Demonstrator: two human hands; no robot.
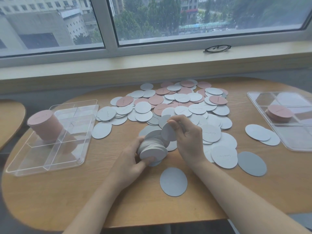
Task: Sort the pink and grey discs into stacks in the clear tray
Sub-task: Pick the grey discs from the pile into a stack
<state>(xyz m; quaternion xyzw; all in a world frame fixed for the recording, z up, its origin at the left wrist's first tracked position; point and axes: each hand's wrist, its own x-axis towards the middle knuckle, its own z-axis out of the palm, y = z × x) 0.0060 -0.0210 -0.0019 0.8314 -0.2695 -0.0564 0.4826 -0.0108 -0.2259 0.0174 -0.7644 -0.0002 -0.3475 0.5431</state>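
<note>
So the left hand [133,159] has its fingers curled round a grey stack [152,149] held just above the worktop [67,191], and the right hand [187,139] pinches a single grey disc [168,132] right at the top of that stack. Behind both hands sits the big loose pile [172,102] of pink and grey discs, spreading toward the window sill [152,65], so it fills most of the middle. One grey disc lies alone near the front edge [173,181], a darker one [251,163] off to the right. The clear tray [50,159] is on the left with a tall pink stack [44,127] in its far left compartment. A second tray [295,142] sits on the right with a short pink stack [279,113] inside. Glasses [217,48] rest on the sill.
</note>
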